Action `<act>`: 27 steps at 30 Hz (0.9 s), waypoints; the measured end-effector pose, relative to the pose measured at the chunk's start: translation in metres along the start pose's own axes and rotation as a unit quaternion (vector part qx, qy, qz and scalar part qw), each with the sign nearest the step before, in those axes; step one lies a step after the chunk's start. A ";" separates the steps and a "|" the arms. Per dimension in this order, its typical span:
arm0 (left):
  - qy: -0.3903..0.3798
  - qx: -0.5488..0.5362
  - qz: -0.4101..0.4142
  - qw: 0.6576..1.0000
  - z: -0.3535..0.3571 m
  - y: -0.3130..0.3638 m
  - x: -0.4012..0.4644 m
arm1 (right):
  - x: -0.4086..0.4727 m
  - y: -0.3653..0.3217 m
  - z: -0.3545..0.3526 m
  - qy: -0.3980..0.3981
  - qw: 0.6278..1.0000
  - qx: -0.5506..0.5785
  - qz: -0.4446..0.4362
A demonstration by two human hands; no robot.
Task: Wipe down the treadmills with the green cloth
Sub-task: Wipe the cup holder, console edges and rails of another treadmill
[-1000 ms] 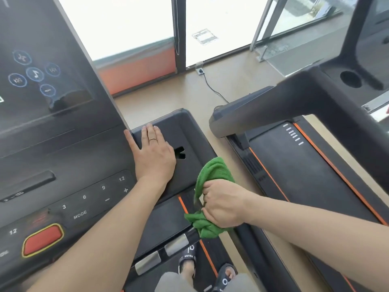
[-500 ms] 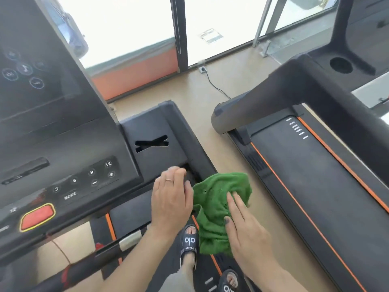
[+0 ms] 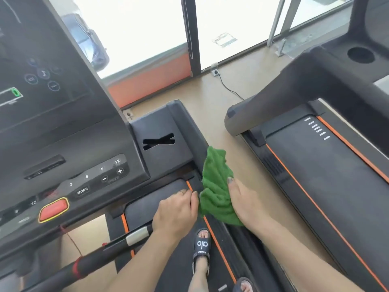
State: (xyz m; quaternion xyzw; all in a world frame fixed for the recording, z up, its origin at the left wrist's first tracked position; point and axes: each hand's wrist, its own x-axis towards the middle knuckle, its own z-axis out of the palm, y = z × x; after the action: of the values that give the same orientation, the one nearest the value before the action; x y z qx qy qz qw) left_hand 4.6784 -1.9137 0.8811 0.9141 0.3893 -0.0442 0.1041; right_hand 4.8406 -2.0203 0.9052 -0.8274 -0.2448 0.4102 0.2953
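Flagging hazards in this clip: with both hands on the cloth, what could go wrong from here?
1. The green cloth hangs loosely between the left hand and right hand; a weak grip could drop it onto the belt.
2. The sandalled foot stands on that belt beneath a lit console; a bumped button might start it.

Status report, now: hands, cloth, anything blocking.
Right hand grips green cloth; left hand pinches its edge. Cloth bunched over near treadmill's right side rail. Nothing blocking the rail.
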 end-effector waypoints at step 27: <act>0.033 -0.041 0.049 0.997 0.005 -0.010 0.004 | 0.095 -0.133 0.088 -0.027 0.789 -0.438 -0.431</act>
State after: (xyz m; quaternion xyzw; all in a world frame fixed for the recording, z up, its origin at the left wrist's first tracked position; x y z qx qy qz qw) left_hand 4.6735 -1.9052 0.8738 0.9280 0.3490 0.0067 0.1305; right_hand 4.7977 -1.8395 0.9034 -0.6651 -0.7372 0.1112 0.0411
